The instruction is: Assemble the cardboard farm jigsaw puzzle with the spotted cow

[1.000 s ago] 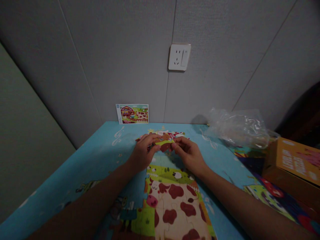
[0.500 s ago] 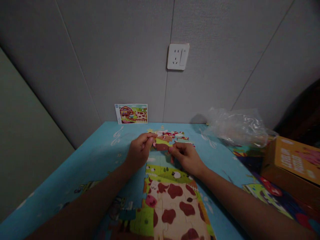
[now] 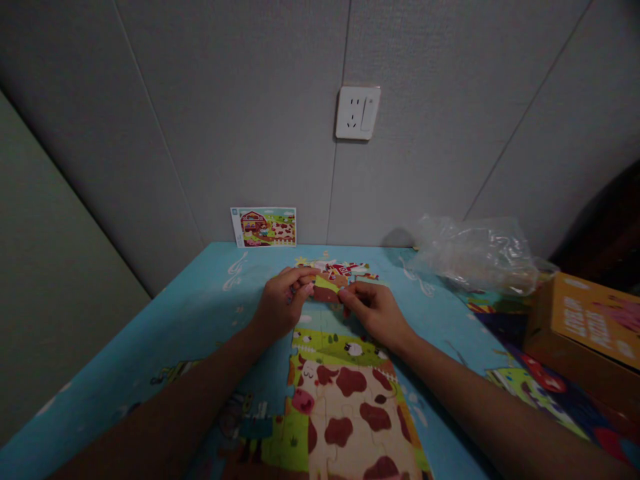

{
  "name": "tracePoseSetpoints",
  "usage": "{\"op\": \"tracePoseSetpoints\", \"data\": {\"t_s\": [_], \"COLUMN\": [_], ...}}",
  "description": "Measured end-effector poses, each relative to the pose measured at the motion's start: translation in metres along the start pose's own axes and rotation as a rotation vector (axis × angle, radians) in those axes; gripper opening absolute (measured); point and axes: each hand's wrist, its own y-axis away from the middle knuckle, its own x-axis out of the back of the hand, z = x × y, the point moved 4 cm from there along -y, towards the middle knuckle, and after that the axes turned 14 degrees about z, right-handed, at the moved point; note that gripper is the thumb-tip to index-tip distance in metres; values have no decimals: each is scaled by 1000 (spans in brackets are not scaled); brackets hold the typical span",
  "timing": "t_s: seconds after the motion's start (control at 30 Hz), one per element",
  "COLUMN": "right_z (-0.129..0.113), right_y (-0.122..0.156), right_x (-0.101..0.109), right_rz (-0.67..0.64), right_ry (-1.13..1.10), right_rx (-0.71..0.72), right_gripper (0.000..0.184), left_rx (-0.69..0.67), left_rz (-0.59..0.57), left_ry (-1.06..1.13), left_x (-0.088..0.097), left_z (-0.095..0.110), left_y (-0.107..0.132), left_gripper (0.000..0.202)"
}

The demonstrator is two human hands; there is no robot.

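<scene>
My left hand (image 3: 284, 299) and my right hand (image 3: 374, 311) meet over the far part of the mat. Between them is a puzzle piece (image 3: 327, 291) with green and dark brown areas, held up off the mat. My right thumb and index finger pinch its right edge. The left thumb and index finger close on its left side. Below the hands lies a joined jigsaw puzzle (image 3: 350, 407) showing a spotted cow, sheep and green hills. Loose puzzle pieces (image 3: 345, 269) with red and white parts lie just beyond the hands, partly hidden by them.
A small picture card (image 3: 265, 227) of a farm leans on the wall. At the right are a crumpled clear plastic bag (image 3: 475, 257) and an orange puzzle box (image 3: 590, 327). A blue patterned mat (image 3: 200, 313) covers the surface. The wall bears a socket (image 3: 357, 113).
My left thumb has shifted down and right along the piece, and the left fingers have opened slightly. The piece has turned a little. My right hand keeps its pinch.
</scene>
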Motion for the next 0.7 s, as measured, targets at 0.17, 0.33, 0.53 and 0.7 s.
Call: {"op": "tracePoseSetpoints", "data": {"t_s": [0.17, 0.33, 0.53, 0.7], "right_z": [4, 7, 15, 12], "right_y": [-8, -15, -20, -18], "right_x": [6, 19, 27, 21], "right_rz": [55, -133, -298, -179], "right_ry": [-93, 97, 347, 230], "right_rx": [16, 59, 91, 62], "right_gripper": [29, 19, 7, 16], "left_rx": [-119, -218, -358, -262], "left_rz": [-127, -242, -333, -359], "left_ry": [6, 20, 61, 67], "left_x": [-8, -14, -17, -17], "left_z": [4, 5, 9, 7], "left_y": [4, 8, 12, 12], "left_gripper": [21, 21, 13, 28]}}
